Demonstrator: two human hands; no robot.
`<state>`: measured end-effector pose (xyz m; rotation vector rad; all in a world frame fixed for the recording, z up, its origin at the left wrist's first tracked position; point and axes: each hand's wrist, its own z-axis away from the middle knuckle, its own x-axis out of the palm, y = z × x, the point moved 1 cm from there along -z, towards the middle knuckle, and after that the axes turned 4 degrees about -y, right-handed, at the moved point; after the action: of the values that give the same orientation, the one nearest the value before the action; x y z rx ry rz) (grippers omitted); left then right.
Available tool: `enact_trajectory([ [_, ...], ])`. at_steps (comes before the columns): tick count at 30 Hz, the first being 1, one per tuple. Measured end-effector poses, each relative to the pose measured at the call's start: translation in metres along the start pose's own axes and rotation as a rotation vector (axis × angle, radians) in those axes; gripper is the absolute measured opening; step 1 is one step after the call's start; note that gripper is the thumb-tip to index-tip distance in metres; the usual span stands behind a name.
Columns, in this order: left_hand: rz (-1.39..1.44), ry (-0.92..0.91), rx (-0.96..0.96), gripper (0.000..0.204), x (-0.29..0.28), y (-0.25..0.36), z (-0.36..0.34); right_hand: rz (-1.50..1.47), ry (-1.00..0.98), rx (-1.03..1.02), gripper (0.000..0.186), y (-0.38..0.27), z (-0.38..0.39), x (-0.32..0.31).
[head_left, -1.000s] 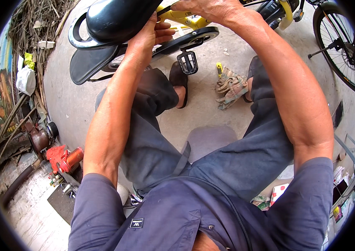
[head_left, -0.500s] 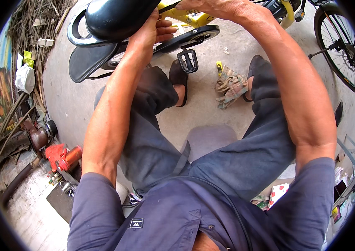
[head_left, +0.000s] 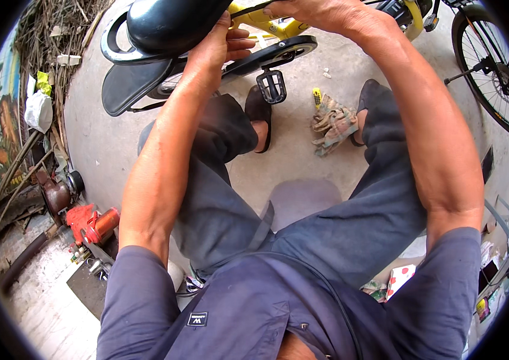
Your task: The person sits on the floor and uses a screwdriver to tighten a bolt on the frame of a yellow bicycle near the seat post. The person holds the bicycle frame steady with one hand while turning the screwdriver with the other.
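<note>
Right hand (head_left: 307,11) seemingly pinches black strip (head_left: 252,8) right of saddle (head_left: 173,27); left hand (head_left: 211,53), grip unclear, beside saddle; even tension advisable.

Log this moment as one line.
left hand: beside black seat | right hand: at black strip | near: yellow frame, pedal | floor: crumpled cloth

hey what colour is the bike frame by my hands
The bike frame is yellow; it shows best in the head view, top.
</note>
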<state>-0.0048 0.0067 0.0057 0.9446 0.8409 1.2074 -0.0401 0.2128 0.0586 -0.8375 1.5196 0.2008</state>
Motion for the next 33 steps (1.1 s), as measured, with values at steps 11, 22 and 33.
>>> enact_trajectory([
  [11,-0.007,-0.001,-0.001,0.046,0.001,0.000,0.001,-0.160,-0.111,0.159,0.028,0.004,0.005,0.005],
  [22,-0.009,-0.014,-0.003,0.037,-0.004,-0.006,0.000,-0.618,-0.159,0.412,0.026,0.017,0.013,0.018],
  [33,-0.008,0.011,-0.011,0.034,-0.003,-0.004,0.002,-0.899,-0.114,0.450,0.023,0.031,0.013,0.054],
])
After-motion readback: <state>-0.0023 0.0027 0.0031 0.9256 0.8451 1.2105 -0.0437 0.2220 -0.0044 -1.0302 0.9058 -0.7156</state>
